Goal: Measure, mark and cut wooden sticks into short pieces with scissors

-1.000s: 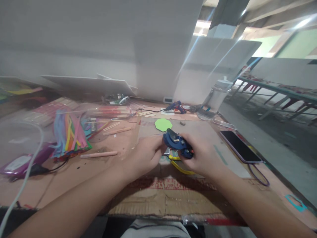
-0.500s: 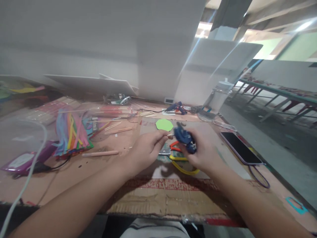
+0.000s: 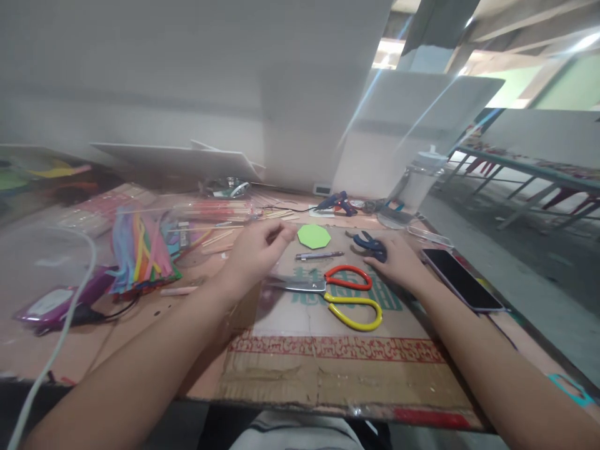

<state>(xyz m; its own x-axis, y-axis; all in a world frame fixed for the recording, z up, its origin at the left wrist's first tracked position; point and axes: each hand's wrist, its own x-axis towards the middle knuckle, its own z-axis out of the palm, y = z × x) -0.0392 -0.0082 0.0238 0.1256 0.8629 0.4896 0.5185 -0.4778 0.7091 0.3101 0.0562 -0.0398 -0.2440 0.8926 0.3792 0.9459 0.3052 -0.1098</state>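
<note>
A blue cutter (image 3: 369,245) sits right of centre in the frame, low over the cardboard (image 3: 272,378), its handle end in the right hand (image 3: 398,257). That hand comes in from the lower right corner, thumb on the near side, the other fingers mostly hidden behind; it holds the handles between them, though how hard it grips I cannot tell. The left hand (image 3: 260,247) hovers left of centre, forearm slanting up from the lower left, fingers curled in and thumb close to the index finger; whether anything is pinched there I cannot tell. Between the hands lie a light green octagon (image 3: 314,237), a slim pen (image 3: 319,255) just below it, and scissors (image 3: 323,285) with red and yellow handles, blades pointing left toward the left wrist. The left forearm covers part of a pink stick (image 3: 175,291). Farther left are a bundle of coloured fuzzy strips (image 3: 140,250) and a purple package (image 3: 60,303), with a white cable (image 3: 62,337) running to the bottom edge. A glue gun (image 3: 335,202) lies above the octagon; a clear bottle (image 3: 415,187) stands upper right, and a phone (image 3: 462,278) rests beside the right forearm
</note>
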